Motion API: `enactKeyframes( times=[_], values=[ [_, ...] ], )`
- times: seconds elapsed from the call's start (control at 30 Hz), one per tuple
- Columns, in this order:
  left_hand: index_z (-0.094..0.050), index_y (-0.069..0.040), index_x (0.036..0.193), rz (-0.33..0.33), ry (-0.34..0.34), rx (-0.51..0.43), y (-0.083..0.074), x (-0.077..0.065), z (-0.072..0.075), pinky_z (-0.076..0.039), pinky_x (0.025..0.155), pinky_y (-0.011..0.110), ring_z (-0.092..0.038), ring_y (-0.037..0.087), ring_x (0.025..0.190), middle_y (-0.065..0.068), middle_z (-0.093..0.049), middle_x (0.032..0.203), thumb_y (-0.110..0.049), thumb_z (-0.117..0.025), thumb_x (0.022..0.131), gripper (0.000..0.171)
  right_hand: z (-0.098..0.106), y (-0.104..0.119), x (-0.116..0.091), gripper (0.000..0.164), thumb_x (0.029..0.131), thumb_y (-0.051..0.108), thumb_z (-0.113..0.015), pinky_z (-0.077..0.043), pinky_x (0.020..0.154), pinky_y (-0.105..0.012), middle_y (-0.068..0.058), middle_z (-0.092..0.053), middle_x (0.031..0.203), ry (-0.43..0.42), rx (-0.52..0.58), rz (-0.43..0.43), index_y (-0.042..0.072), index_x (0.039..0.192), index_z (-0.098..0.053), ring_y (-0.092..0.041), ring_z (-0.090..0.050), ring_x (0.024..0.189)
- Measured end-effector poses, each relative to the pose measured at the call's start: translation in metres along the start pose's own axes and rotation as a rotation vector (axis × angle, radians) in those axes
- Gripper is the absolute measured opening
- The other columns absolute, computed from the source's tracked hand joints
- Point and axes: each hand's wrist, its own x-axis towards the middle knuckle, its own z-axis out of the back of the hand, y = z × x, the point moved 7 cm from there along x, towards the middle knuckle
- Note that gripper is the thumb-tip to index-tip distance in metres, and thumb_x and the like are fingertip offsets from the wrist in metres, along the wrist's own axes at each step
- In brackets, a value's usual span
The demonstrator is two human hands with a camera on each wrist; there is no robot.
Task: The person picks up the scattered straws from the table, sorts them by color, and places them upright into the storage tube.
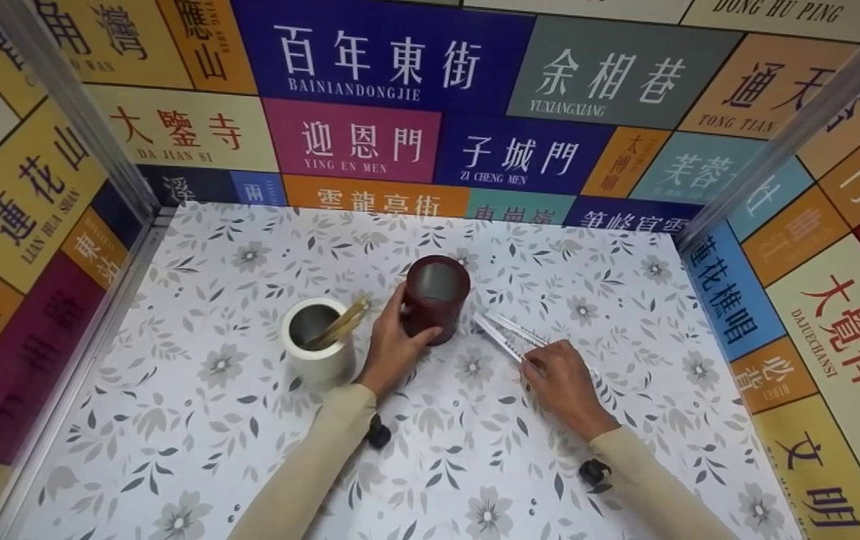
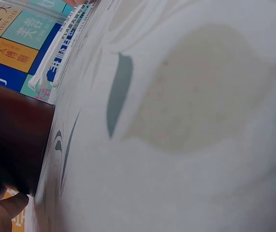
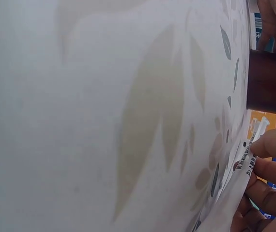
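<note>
While the wall (image 1: 370, 142) is bordering the table (image 1: 475, 450) at the back, the white cup (image 1: 317, 364) is standing left; the red cup (image 1: 439, 311) is standing mid-table, the left hand (image 1: 391, 341) gripping it; the right hand (image 1: 561, 379) is pinching packets (image 1: 501, 339), room lying open toward the right edge.

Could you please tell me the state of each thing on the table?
Dark red cup: upright, open-topped, gripped by the left hand.
White cup: upright, open-topped, holding sticks.
Yellowish sticks: leaning on the white cup's rim, tips sticking out.
White wrapped straws: in printed wrappers, pinched by the right hand.
</note>
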Motion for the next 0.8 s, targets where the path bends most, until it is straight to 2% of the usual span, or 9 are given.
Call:
enactKeyframes(
  times=[0.17, 0.43, 0.63, 0.8],
  values=[
    [-0.042, -0.012, 0.169, 0.000, 0.003, 0.013, 0.000, -0.002, 0.001, -0.051, 0.116, 0.048, -0.064, 0.027, 0.133, 0.012, -0.064, 0.150, -0.024, -0.099, 0.085, 0.102, 0.003, 0.001, -0.001, 0.006, 0.094, 0.003, -0.081, -0.060, 0.080, -0.048, -0.009, -0.076, 0.090, -0.015, 0.011, -0.001, 0.002, 0.098, -0.085, -0.028, -0.066, 0.087],
    [-0.044, -0.016, 0.168, 0.017, 0.016, 0.001, 0.001, -0.002, 0.000, -0.051, 0.115, 0.045, -0.064, 0.025, 0.131, 0.010, -0.065, 0.148, -0.023, -0.098, 0.085, 0.100, 0.014, -0.004, 0.006, 0.007, 0.096, 0.006, -0.081, -0.057, 0.087, -0.048, -0.006, -0.076, 0.094, -0.013, 0.142, -0.113, 0.005, 0.101, -0.086, -0.026, -0.068, 0.094],
    [-0.045, -0.018, 0.167, 0.030, 0.017, 0.003, 0.002, 0.000, 0.000, -0.051, 0.115, 0.044, -0.065, 0.025, 0.131, 0.009, -0.065, 0.147, -0.022, -0.098, 0.084, 0.099, 0.031, -0.003, 0.019, 0.007, 0.095, 0.005, -0.084, -0.053, 0.085, -0.034, -0.001, -0.073, 0.090, -0.057, 0.267, -0.145, 0.007, 0.101, -0.086, -0.025, -0.065, 0.091],
    [-0.046, -0.019, 0.167, 0.032, 0.016, 0.005, 0.002, 0.000, 0.000, -0.050, 0.116, 0.043, -0.065, 0.024, 0.130, 0.007, -0.066, 0.146, -0.023, -0.099, 0.084, 0.098, 0.048, 0.002, 0.031, 0.006, 0.097, 0.007, -0.084, -0.052, 0.084, -0.025, -0.002, -0.077, 0.094, -0.077, 0.356, -0.165, 0.008, 0.103, -0.086, -0.014, -0.067, 0.090]
  ],
)
